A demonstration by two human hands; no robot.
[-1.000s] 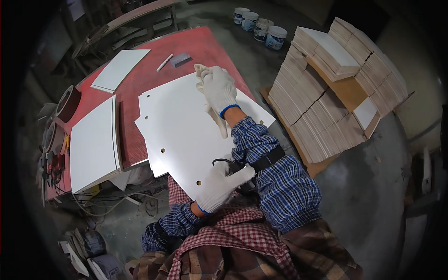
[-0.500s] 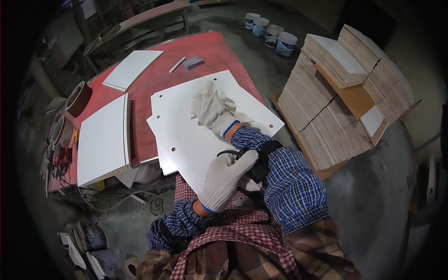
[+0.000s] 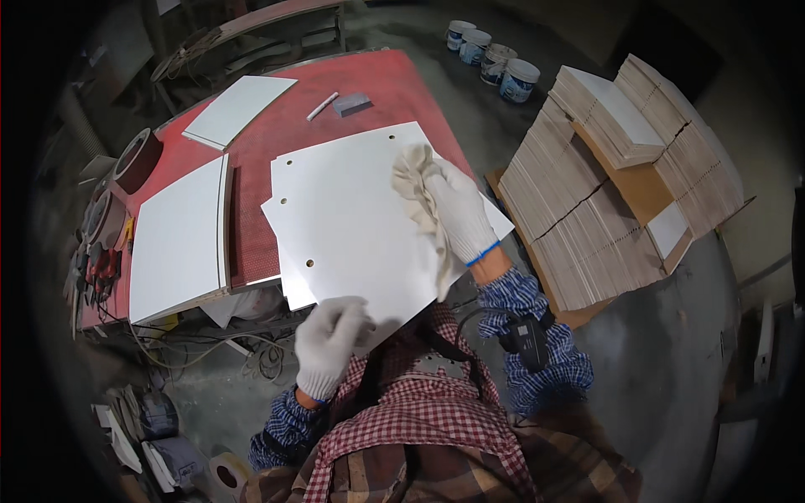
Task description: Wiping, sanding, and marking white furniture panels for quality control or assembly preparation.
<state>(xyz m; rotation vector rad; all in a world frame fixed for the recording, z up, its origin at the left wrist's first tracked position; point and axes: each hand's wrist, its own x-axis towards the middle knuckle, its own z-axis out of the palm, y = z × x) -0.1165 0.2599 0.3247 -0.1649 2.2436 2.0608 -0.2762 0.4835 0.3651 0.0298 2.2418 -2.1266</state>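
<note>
A white panel (image 3: 352, 218) with several holes along its edges lies on top of a stack of panels, overhanging the near edge of the red table. My right hand (image 3: 461, 210), in a white knit glove, is closed on a crumpled cream cloth (image 3: 417, 189) over the panel's right part. The cloth's lower end hangs down toward the panel's near right edge. My left hand (image 3: 331, 344), gloved too, is at the panel's near left corner with its fingers curled. Whether those fingers grip the corner is hidden. A black device (image 3: 528, 342) is strapped to my right forearm.
More white panels (image 3: 180, 243) lie on the red table (image 3: 335, 71), with a white marker (image 3: 322, 106), a grey block (image 3: 351, 104) and tape rolls (image 3: 137, 161) farther off. Stacked boards (image 3: 579, 243) stand at right. Several buckets (image 3: 519, 81) sit on the floor behind.
My right hand has moved right and nearer across the panel, bringing the cloth along. My left hand has left the right forearm's strapped device and moved left to the panel's near corner.
</note>
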